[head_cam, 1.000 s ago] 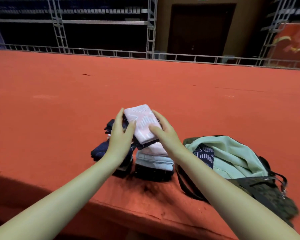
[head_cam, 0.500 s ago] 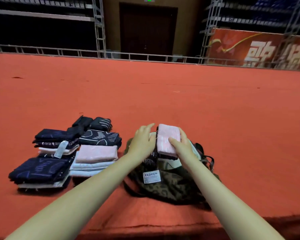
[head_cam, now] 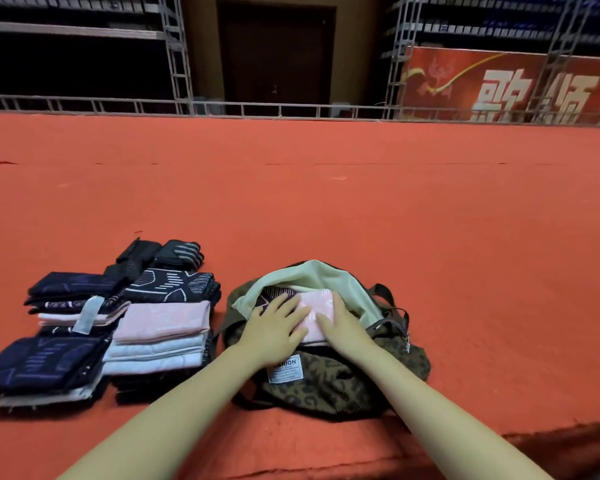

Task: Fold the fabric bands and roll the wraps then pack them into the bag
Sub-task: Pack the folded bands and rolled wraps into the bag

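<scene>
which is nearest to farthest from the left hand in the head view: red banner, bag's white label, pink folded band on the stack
From the left hand:
1. bag's white label, just below the wrist.
2. pink folded band, atop the stack to the left.
3. red banner, far back right.

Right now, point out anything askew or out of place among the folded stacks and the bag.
One oddity: a pale tag sticks out slanted from the left rear stack, breaking its neat edges. Otherwise nothing stands out: both hands, left hand and right hand, press a pink folded band into the open leopard-print bag.
</scene>
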Tool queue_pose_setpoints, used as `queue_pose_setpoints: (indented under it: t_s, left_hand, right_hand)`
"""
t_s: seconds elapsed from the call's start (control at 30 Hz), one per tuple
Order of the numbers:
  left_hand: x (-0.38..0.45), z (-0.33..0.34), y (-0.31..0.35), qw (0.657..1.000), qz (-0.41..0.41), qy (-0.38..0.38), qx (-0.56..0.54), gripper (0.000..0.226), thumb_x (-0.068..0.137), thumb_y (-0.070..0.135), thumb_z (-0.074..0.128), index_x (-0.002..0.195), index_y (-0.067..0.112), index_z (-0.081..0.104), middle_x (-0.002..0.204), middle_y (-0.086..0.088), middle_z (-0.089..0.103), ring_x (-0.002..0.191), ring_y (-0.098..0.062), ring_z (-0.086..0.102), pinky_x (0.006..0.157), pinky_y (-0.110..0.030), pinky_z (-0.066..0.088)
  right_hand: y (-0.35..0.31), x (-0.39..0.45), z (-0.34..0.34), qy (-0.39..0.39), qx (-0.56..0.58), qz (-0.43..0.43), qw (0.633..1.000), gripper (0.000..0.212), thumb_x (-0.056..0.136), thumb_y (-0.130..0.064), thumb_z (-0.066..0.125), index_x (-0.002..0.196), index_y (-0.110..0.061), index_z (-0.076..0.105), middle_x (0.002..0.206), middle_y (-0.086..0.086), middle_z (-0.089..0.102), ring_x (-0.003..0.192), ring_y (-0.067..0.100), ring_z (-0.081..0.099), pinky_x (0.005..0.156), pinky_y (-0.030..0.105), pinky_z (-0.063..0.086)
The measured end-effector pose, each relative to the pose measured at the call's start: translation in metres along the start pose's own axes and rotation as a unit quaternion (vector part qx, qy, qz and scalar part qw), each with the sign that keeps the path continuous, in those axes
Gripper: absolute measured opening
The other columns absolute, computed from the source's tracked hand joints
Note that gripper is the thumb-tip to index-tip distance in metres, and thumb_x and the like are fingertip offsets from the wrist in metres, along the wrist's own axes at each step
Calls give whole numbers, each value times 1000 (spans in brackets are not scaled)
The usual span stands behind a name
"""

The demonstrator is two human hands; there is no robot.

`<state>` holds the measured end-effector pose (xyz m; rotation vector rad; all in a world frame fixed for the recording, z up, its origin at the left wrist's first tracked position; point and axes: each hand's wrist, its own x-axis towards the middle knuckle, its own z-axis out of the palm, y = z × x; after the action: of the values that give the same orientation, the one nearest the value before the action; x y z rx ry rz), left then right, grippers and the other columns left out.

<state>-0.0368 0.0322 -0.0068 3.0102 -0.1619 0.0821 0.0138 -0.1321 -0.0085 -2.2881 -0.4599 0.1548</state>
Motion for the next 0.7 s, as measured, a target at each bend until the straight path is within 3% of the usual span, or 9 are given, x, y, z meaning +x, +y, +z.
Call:
queue_pose_setpoints:
  t_s: [0.1,0.17,0.23,0.33,0.47,0.7]
  left_hand:
    - [0,5,3,999,-16,-24,20,47,100,45,21,146,40,20,158,11,9,144,-14,8,115,-47,9]
    - [0,5,4,999,-16,-22,19,46,100,45,21,146,41,21,157,12,12,144,-15,11,114,-47,10]
    - [-1,5,8,999,-13,-26,23,47,98,48,18,145,42,24,156,12,15,142,-17,14,114,-47,12]
    - [-7,4,18,999,-11,-20,33,67,83,57,1,142,42,28,154,12,23,137,-20,24,109,-46,22]
    - [-16,4,34,998,-18,-23,49,47,97,47,25,142,38,32,152,10,26,129,-25,30,100,-45,32]
    - [-13,-6,39,998,-30,-38,29,43,96,46,31,138,39,39,148,9,33,127,-28,31,100,-46,30]
  right_hand:
    - [16,-33,-25,8,-220,-83,972,58,95,-45,40,147,-23,24,114,4,65,107,26,58,77,33,42]
    - [30,-57,-37,17,-279,-109,954,58,92,-54,42,143,-28,34,102,1,68,101,23,60,74,32,40]
    - [38,-73,-43,26,-288,-118,950,55,89,-58,44,137,-30,43,105,-2,67,104,21,58,80,32,40]
    - [48,-85,-51,55,-288,-138,946,58,83,-65,35,126,-32,55,109,-4,67,103,21,57,85,31,41]
    - [65,-88,-76,81,-305,-187,930,51,83,-61,38,110,-27,67,96,-5,72,86,23,63,75,30,47]
    - [59,-97,-84,58,-257,-246,933,34,88,-50,49,98,-28,72,81,-10,69,78,14,63,69,29,44]
